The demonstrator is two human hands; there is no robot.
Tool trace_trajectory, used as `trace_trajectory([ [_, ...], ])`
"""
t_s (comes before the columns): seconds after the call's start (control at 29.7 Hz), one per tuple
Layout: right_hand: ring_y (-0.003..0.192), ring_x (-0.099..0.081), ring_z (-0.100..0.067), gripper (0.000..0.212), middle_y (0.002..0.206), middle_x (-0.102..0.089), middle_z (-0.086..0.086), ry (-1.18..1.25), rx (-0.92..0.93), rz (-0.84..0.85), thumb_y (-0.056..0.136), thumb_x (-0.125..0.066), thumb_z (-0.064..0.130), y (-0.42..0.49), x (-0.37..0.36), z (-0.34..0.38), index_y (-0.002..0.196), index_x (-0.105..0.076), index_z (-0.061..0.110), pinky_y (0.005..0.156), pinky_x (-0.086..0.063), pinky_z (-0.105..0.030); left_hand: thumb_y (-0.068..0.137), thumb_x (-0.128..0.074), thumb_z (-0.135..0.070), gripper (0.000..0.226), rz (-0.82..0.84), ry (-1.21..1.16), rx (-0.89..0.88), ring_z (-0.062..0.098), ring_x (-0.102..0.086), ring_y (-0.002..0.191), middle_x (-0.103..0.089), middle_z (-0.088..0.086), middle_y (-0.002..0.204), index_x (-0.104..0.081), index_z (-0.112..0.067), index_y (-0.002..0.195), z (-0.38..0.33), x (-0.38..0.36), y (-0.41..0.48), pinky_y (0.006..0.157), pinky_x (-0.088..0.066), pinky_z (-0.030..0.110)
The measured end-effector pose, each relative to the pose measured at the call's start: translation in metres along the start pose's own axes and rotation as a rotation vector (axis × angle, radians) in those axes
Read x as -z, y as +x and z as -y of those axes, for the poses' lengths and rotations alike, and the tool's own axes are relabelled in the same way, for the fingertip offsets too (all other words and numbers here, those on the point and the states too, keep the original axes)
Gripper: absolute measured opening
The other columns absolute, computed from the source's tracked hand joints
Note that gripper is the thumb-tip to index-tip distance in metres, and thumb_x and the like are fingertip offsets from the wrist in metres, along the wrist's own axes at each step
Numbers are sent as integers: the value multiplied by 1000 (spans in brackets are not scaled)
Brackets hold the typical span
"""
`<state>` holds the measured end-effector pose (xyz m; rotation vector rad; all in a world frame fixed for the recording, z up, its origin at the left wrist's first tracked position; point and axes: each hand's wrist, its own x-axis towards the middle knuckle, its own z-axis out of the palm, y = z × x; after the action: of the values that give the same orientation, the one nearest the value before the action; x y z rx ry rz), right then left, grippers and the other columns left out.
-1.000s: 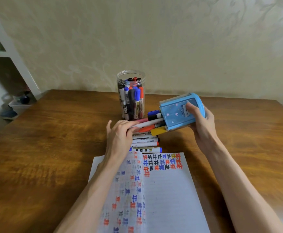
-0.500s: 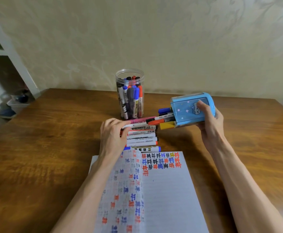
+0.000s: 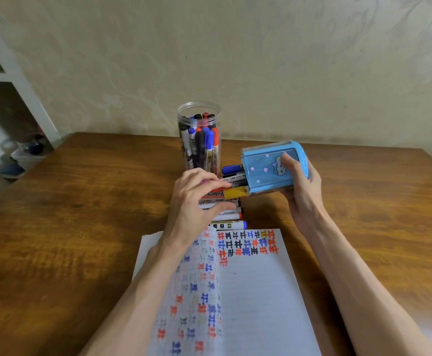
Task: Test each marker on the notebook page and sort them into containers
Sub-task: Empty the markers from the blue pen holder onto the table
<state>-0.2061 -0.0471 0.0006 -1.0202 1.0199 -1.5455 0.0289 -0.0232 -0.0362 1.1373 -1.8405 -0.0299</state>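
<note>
Since half a second ago the light-blue plastic pen holder with a cartoon print (image 3: pixel 261 173) has come back leftward toward the jar, and the left hand (image 3: pixel 194 201) has slid right to meet it. The right hand (image 3: pixel 302 191) grips that holder round its closed end, thumb across the printed face, and holds it tipped on its side with the mouth facing left. At the mouth the left hand's fingers bend over the protruding markers (image 3: pixel 235 193) while its thumb closes in from the near side, pinching the bundle. Four ends show plainly, a blue cap, a white barrel, a black one and a yellow one, with a red and a pink one half under the fingers. Beneath lies a row of white-barrelled markers (image 3: pixel 229 224), side by side on the brown wooden table (image 3: pixel 81 201). Four are showing and the hand covers the rest. Of containers there are two: the holder, and just left of it an upright clear plastic jar (image 3: pixel 180 116) packed with capped markers too crowded to count. One open lined notebook (image 3: pixel 256 291) lies nearest, its top edge just short of the row, its left page curling up against the left forearm. Three rows of coloured test marks and one mark below them fill the top of the right page. The jar stands close to the table's far edge, against a pale patterned wall (image 3: pixel 261 60). Wood stretches wide on either side of the arms. A white shelf unit (image 3: pixel 17 80) and a plastic box on the floor (image 3: pixel 27 156) stand off to the left.
</note>
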Motion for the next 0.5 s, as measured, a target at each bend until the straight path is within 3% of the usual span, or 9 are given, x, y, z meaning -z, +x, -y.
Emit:
trace_trajectory([
  [0.2, 106, -73, -19, 42, 108, -76, 0, -39, 3, -15, 96, -74, 33, -3, -4, -3, 135, -66, 20, 90, -63, -40, 86, -78, -30, 29, -75, 138, -86, 18, -58, 117, -71, -4, 113, -78, -17, 112, 3, -1, -1, 103, -44, 42],
  [0.3, 107, -74, -21, 45, 109, -76, -2, -40, -9, -35, 93, -76, 36, -3, -6, -4, 134, -66, 21, 94, -62, -46, 88, -75, -25, 27, -79, 206, -117, 18, -58, 118, -70, 1, 114, -75, -13, 112, -2, -4, 1, 109, -38, 33],
  [0.5, 113, -73, -23, 56, 115, -76, -4, -82, 0, -47, 91, -80, 41, -2, -4, -8, 140, -64, 20, 100, -59, -53, 91, -66, -22, 26, -24, 262, -118, 21, -55, 120, -65, 6, 117, -70, -9, 113, 0, -7, 1, 107, -42, 39],
])
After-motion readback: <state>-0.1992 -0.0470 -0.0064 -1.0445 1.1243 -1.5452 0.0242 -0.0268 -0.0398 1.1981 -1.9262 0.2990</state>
